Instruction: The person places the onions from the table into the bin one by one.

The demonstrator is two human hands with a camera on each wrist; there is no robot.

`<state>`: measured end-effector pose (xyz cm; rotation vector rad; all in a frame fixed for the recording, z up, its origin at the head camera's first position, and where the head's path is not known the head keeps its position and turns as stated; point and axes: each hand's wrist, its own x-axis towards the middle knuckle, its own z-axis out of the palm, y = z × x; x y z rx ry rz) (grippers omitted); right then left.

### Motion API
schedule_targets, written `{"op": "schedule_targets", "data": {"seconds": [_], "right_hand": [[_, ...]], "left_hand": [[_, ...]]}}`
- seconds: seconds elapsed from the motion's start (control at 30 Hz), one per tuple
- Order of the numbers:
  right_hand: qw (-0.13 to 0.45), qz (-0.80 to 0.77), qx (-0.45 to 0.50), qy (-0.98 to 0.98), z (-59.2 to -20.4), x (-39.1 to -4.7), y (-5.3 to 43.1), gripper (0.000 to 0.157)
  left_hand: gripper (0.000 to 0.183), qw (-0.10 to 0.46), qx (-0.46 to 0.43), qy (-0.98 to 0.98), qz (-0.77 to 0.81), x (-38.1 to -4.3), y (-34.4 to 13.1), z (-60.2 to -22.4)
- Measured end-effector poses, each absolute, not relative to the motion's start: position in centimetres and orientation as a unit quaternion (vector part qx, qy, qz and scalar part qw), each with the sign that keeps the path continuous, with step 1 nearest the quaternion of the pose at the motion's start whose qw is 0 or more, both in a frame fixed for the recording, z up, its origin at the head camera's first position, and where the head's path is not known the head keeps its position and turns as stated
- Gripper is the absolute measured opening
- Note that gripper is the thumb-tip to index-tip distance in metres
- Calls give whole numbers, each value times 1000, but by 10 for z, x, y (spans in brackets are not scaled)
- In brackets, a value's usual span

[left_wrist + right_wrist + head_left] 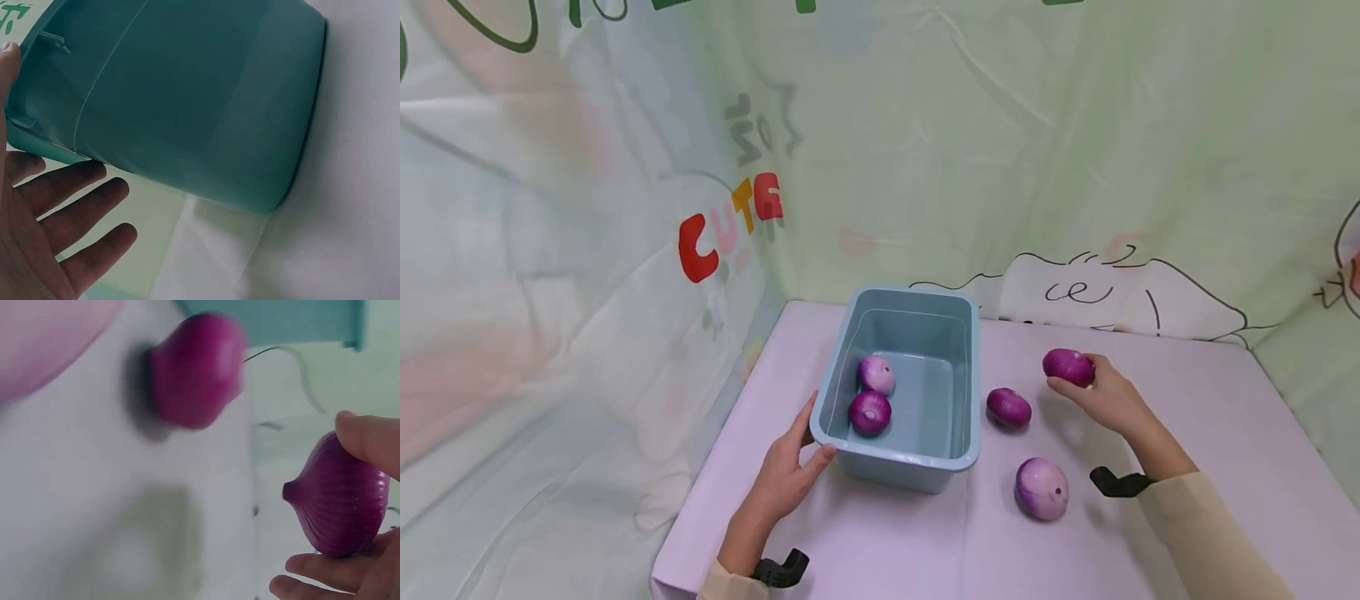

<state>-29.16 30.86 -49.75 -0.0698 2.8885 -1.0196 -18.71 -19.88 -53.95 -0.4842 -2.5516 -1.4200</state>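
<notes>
My right hand (1111, 398) holds a purple onion (1067, 367) above the table, thumb on one side and fingers on the other. In the right wrist view that onion (340, 497) shows its pointed tip. My left hand (787, 475) rests at the near left corner of a blue plastic bin (898, 460), thumb by the near rim. The left wrist view shows its fingers (94, 253) fairly straight and spread beside the bin's outer wall. Inside the bin, a pale purple-and-white onion (877, 374) and a dark purple onion (870, 414) lie against the left side.
Right of the bin, a purple onion (1008, 408) lies on the white-covered table (917, 542). Nearer the front is a whitish-purple onion (1042, 489). Printed curtains (925, 167) hang behind the table and on its left.
</notes>
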Motion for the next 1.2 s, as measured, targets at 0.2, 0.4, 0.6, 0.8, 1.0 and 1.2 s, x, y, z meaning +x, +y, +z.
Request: {"op": "schedule_targets", "data": {"seconds": [0.2,0.4,0.6,0.8,1.0,1.2], "right_hand": [[19,-420,-23,907,-466,-297,288,99],[44,-537,-45,841,-427,-305,251,97],[81,-623,-73,775,-396,-318,210,95],[124,-648,-99,745,-380,-331,166,90],[172,-606,-100,770,-376,-346,125,90],[216,-529,-101,815,-378,-365,87,85]], "left_hand": [[80,91,-162,-858,-479,-186,-199,-539],[80,91,-161,-858,-479,-186,-199,-538],[80,93,-166,-858,-477,-188,-200,-537],[80,94,-170,-859,-474,-190,-200,-537],[81,99,-173,-857,-475,-190,-200,-539],[80,96,-175,-854,-481,-190,-201,-539]]}}
